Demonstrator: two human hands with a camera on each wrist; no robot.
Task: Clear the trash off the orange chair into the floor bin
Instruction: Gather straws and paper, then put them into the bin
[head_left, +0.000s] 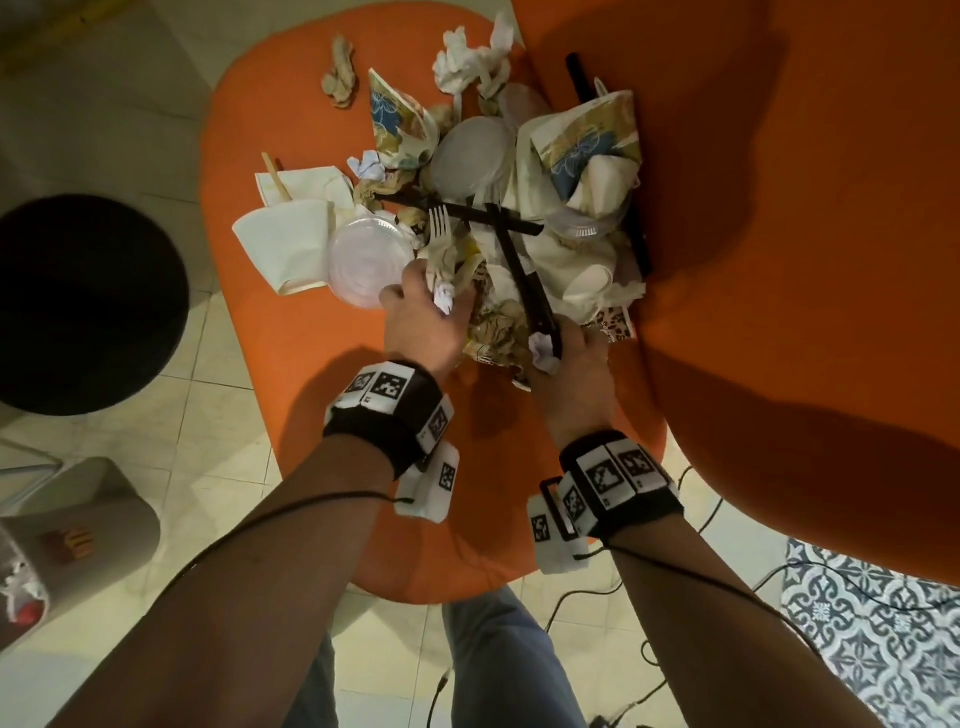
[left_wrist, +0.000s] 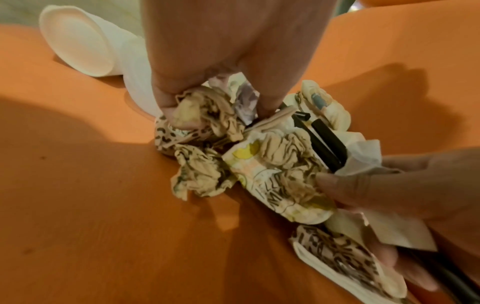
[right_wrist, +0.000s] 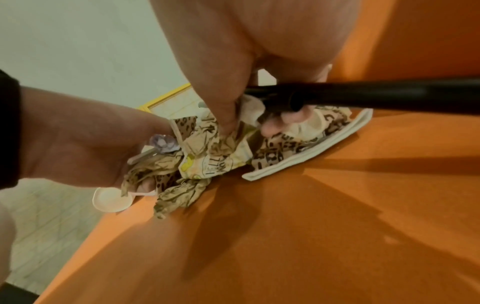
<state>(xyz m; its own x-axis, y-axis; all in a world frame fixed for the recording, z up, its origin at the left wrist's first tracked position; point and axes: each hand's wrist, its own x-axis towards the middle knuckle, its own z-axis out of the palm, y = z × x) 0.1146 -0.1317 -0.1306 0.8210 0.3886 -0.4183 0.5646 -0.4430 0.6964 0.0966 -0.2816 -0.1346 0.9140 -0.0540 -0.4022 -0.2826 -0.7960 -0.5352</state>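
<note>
A heap of trash (head_left: 498, 208) covers the orange chair seat (head_left: 322, 405): crumpled napkins, paper cups, clear lids, a white plastic fork (head_left: 439, 228) and black cutlery. My left hand (head_left: 423, 312) grips a wad of crumpled printed napkins (left_wrist: 207, 115) at the heap's near edge. My right hand (head_left: 566, 358) grips more printed napkin (right_wrist: 228, 144) together with a black plastic utensil (right_wrist: 363, 96). A white paper cup (left_wrist: 78, 45) lies on its side behind my left hand. The black floor bin (head_left: 78, 301) stands left of the chair.
The chair's orange backrest (head_left: 805, 208) rises on the right. A grey box (head_left: 62, 535) sits on the tiled floor at lower left. Black cables (head_left: 649, 597) trail over the floor beside a patterned rug (head_left: 872, 634). My legs in jeans (head_left: 498, 665) are below the seat.
</note>
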